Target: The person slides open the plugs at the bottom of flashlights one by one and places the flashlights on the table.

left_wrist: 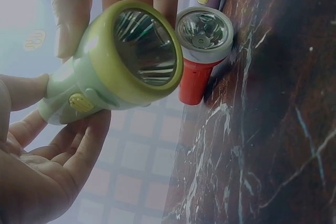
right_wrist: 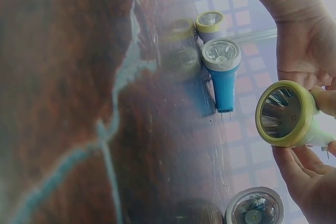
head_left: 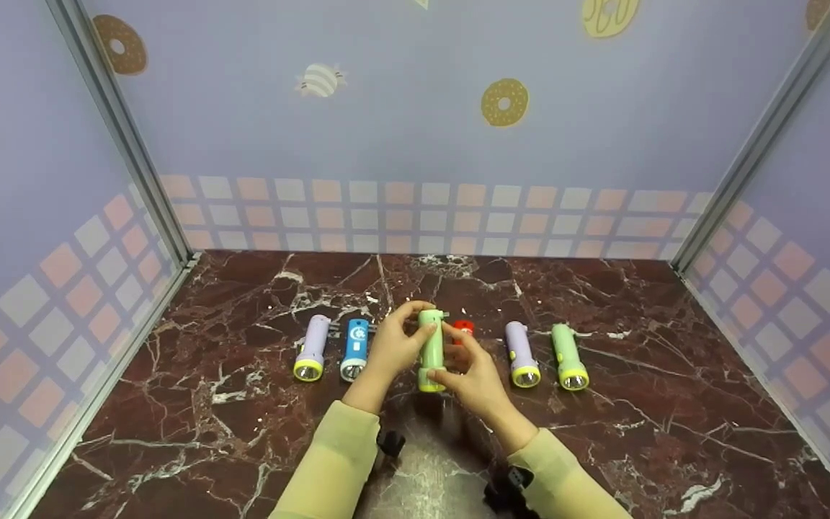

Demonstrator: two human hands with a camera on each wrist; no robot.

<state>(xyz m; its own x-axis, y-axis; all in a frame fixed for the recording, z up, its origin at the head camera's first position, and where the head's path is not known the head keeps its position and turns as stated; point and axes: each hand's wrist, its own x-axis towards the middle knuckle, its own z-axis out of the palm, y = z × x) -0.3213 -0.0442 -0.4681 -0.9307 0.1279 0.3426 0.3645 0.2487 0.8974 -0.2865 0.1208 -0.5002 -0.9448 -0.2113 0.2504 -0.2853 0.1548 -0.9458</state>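
Note:
A light green flashlight [head_left: 432, 353] with a yellow rim is held up off the table, its lens end toward me. My left hand [head_left: 395, 344] grips the tail end, with the thumb across the front of the barrel. Lower down, my right hand [head_left: 474, 375] holds it near the yellow head, thumb in front and fingers on the far side. In the left wrist view, the yellow switch [left_wrist: 81, 102] and the clear lens [left_wrist: 146, 46] show. A red flashlight [head_left: 464, 328] stands behind my right hand, mostly hidden in the head view; its silver rim [left_wrist: 205, 55] shows from the left wrist.
Left of my hands are a lilac flashlight [head_left: 313, 347] and a blue flashlight [head_left: 355, 349]. To the right are another lilac flashlight [head_left: 522, 353] and another green flashlight [head_left: 569, 356]. Patterned panels [head_left: 415, 144] enclose the dark red marble table [head_left: 645, 447] at the back and sides.

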